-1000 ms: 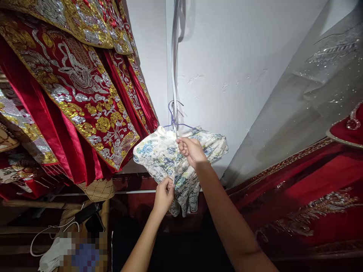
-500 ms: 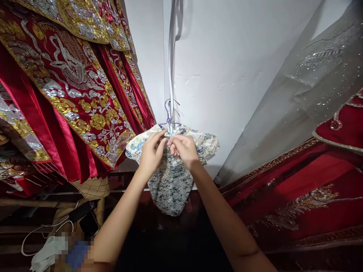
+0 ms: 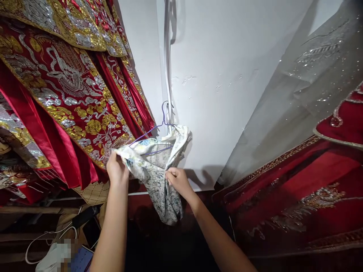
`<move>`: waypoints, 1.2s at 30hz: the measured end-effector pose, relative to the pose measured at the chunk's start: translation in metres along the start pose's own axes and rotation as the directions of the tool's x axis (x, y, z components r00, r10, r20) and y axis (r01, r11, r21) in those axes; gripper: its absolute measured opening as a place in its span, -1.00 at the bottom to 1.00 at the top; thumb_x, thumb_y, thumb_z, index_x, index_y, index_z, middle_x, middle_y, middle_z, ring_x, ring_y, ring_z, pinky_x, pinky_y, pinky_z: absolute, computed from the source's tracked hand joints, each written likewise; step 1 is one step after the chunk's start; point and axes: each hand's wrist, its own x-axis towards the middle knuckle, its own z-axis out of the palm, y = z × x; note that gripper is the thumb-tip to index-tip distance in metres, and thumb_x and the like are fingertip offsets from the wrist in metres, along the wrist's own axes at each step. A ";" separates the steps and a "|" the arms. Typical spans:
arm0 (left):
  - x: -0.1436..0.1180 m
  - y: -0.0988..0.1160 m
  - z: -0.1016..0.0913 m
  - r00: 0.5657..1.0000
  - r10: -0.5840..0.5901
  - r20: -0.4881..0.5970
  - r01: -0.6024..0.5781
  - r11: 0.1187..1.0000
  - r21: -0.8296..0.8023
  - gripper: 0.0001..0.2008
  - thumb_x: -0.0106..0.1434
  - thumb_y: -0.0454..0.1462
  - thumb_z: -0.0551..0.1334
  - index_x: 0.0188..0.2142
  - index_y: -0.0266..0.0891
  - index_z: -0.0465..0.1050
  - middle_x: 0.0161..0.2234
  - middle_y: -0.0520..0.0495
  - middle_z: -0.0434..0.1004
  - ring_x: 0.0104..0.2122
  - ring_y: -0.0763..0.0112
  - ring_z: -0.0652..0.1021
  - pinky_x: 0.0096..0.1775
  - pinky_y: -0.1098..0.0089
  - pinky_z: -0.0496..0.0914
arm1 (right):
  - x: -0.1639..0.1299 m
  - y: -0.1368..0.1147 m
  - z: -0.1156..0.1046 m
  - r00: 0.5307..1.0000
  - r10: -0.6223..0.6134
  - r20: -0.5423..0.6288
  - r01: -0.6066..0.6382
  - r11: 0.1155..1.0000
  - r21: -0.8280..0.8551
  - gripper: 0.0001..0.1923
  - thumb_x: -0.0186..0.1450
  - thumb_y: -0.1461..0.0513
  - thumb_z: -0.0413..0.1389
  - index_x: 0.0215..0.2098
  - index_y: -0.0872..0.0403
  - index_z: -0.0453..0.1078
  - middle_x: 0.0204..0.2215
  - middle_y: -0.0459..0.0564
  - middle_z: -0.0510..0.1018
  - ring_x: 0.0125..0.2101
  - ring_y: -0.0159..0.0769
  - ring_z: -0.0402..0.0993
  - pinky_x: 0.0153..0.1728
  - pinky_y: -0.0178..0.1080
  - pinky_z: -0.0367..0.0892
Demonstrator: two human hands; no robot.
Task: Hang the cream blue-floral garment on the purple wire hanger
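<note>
A white shirt [image 3: 161, 189] with a blue and dark print hangs from a purple wire hanger [image 3: 163, 120] in front of the wall. Its front is spread apart, so the hanger's bar shows inside the neck opening. At the shirt's left shoulder side, my left hand [image 3: 117, 168] is closed round the fabric; some fingers are hidden behind the cloth. Lower down, near the middle, my right hand [image 3: 179, 181] pinches the edge of the front opening. The hanger's left arm is bare of cloth.
Red garments with gold and silver embroidery [image 3: 93, 113] hang close on the left. On the right are a sheer sparkling fabric [image 3: 317, 75] and red beaded garments [image 3: 306, 181]. A white strap [image 3: 167, 56] runs down the wall [image 3: 221, 49]. Cables [image 3: 31, 245] and a dark phone-like object [image 3: 91, 231] lie lower left.
My hands have parted from the collar. The left moved left and down with the shoulder cloth, the right moved down along the front edge. The shirt has opened and slipped off the hanger's left arm.
</note>
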 end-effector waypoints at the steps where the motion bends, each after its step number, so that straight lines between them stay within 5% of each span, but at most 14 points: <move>1: -0.011 -0.014 -0.008 0.996 -0.077 -0.038 0.077 0.997 -0.017 -0.71 0.34 -0.03 0.13 -0.34 -0.20 0.35 -0.42 -0.01 0.46 -0.35 0.40 0.51 -0.20 0.35 0.44 | -0.007 0.003 0.003 1.000 0.021 0.006 -0.021 0.998 0.060 -0.74 0.22 0.23 0.02 -0.63 0.05 0.34 -0.77 -0.16 0.32 -0.68 -0.39 0.18 -0.57 -0.31 0.04; 5: -0.088 -0.059 -0.021 0.964 -0.261 -0.041 0.261 0.965 -0.014 -0.70 0.24 -0.02 0.25 -0.33 -0.22 0.43 -0.35 -0.05 0.56 -0.27 0.35 0.54 -0.20 0.37 0.43 | -0.039 0.017 0.004 0.993 0.112 -0.040 -0.095 0.950 0.299 -0.74 0.22 0.18 0.03 -0.60 0.04 0.32 -0.77 -0.16 0.31 -0.70 -0.38 0.16 -0.59 -0.30 0.07; 8: -0.140 -0.080 -0.022 0.920 -0.391 0.026 0.389 0.919 0.058 -0.64 0.10 -0.02 0.37 -0.33 -0.29 0.50 -0.35 -0.09 0.59 -0.32 0.31 0.55 -0.29 0.39 0.41 | -0.063 0.032 -0.008 0.980 0.194 -0.052 -0.167 0.932 0.323 -0.73 0.22 0.15 0.05 -0.61 0.03 0.32 -0.79 -0.16 0.28 -0.73 -0.38 0.13 -0.62 -0.29 0.04; 12: -0.163 -0.081 -0.011 0.841 -0.532 0.098 0.533 0.846 0.020 -0.57 0.07 0.04 0.39 -0.29 -0.28 0.52 -0.34 -0.04 0.59 -0.37 0.37 0.54 -0.29 0.42 0.39 | -0.075 0.043 -0.030 0.967 0.253 0.025 -0.254 0.959 0.128 -0.65 0.24 0.10 0.12 -0.65 0.04 0.33 -0.79 -0.14 0.27 -0.70 -0.36 0.16 -0.59 -0.27 0.08; 14: -0.160 -0.067 0.004 0.828 -0.530 0.184 0.548 0.834 -0.062 -0.58 0.11 0.04 0.37 -0.24 -0.26 0.52 -0.29 -0.06 0.59 -0.34 0.36 0.55 -0.23 0.39 0.41 | -0.071 0.042 -0.036 0.975 0.208 -0.075 -0.205 0.978 0.046 -0.62 0.23 0.03 0.19 -0.65 0.04 0.34 -0.72 -0.10 0.34 -0.61 -0.31 0.24 -0.52 -0.25 0.17; 18: -0.154 -0.025 0.039 0.826 -0.347 0.444 0.341 0.935 0.096 -0.71 0.26 -0.06 0.27 -0.24 -0.24 0.55 -0.24 -0.12 0.57 -0.21 0.27 0.54 -0.08 0.31 0.38 | -0.055 0.026 -0.031 0.966 0.092 -0.240 -0.070 0.992 0.100 -0.64 0.27 -0.09 0.15 -0.39 0.01 0.46 -0.38 -0.01 0.52 -0.25 -0.15 0.42 -0.16 -0.18 0.31; 22: -0.152 0.000 0.058 0.732 -0.188 0.654 0.050 0.973 0.224 -0.77 0.35 -0.14 0.19 -0.23 -0.21 0.55 -0.19 -0.16 0.52 -0.13 0.21 0.50 -0.02 0.28 0.34 | -0.050 0.007 -0.019 0.997 0.078 -0.024 -0.065 0.937 0.344 -0.62 0.32 -0.10 0.08 -0.22 0.00 0.50 -0.31 0.02 0.54 -0.15 -0.11 0.43 -0.02 -0.11 0.30; 26: -0.146 -0.003 0.044 0.694 -0.240 0.679 0.090 0.964 0.250 -0.69 0.41 -0.10 0.09 -0.03 -0.16 0.49 -0.02 -0.17 0.47 0.03 0.18 0.45 0.10 0.25 0.27 | -0.052 -0.011 -0.028 0.948 0.046 0.315 -0.148 0.940 0.307 -0.82 0.16 0.16 0.27 -0.29 0.04 0.46 -0.45 -0.09 0.46 -0.41 -0.25 0.37 -0.30 -0.21 0.29; 27: -0.146 -0.006 0.037 0.648 -0.291 0.704 0.136 0.954 0.269 -0.66 0.42 -0.08 0.06 0.00 -0.15 0.48 -0.04 -0.16 0.49 0.03 0.18 0.45 0.11 0.24 0.28 | -0.050 -0.016 -0.034 0.930 0.033 0.367 -0.131 0.960 0.247 -0.87 0.13 0.22 0.26 -0.34 0.06 0.44 -0.49 -0.12 0.43 -0.46 -0.30 0.31 -0.37 -0.25 0.24; 30: -0.150 -0.008 0.010 0.400 -0.440 0.804 0.205 0.898 0.389 -0.60 0.40 -0.01 0.05 -0.17 -0.22 0.53 -0.24 -0.12 0.57 -0.15 0.18 0.52 -0.02 0.26 0.37 | -0.033 -0.034 -0.057 0.934 -0.084 0.347 0.090 0.996 -0.002 -0.92 0.13 0.32 0.16 -0.48 0.06 0.35 -0.56 -0.14 0.33 -0.51 -0.36 0.19 -0.45 -0.30 0.12; 32: -0.152 -0.003 -0.005 0.315 -0.489 0.813 0.146 0.872 0.468 -0.61 0.37 0.00 0.11 -0.29 -0.25 0.53 -0.29 -0.10 0.58 -0.21 0.19 0.52 -0.09 0.30 0.40 | -0.011 -0.041 -0.070 0.948 -0.213 0.236 0.252 0.956 -0.150 -0.90 0.14 0.34 0.12 -0.50 0.06 0.31 -0.55 -0.14 0.31 -0.48 -0.35 0.20 -0.43 -0.30 0.11; 34: -0.150 0.005 -0.015 0.362 -0.498 0.788 0.047 0.854 0.518 -0.65 0.36 -0.02 0.13 -0.24 -0.24 0.51 -0.24 -0.08 0.59 -0.18 0.20 0.53 -0.09 0.35 0.39 | 0.015 -0.043 -0.079 0.949 -0.305 0.075 0.314 0.922 -0.226 -0.90 0.15 0.31 0.12 -0.49 0.05 0.29 -0.55 -0.15 0.31 -0.48 -0.34 0.21 -0.44 -0.32 0.13; 36: -0.141 0.014 -0.022 0.469 -0.474 0.745 -0.073 0.820 0.568 -0.67 0.37 -0.04 0.11 -0.19 -0.22 0.49 -0.23 -0.06 0.58 -0.18 0.23 0.54 -0.12 0.40 0.37 | 0.042 -0.039 -0.082 0.933 -0.351 -0.076 0.320 0.908 -0.272 -0.92 0.19 0.25 0.12 -0.44 0.03 0.30 -0.56 -0.17 0.31 -0.49 -0.35 0.23 -0.45 -0.33 0.14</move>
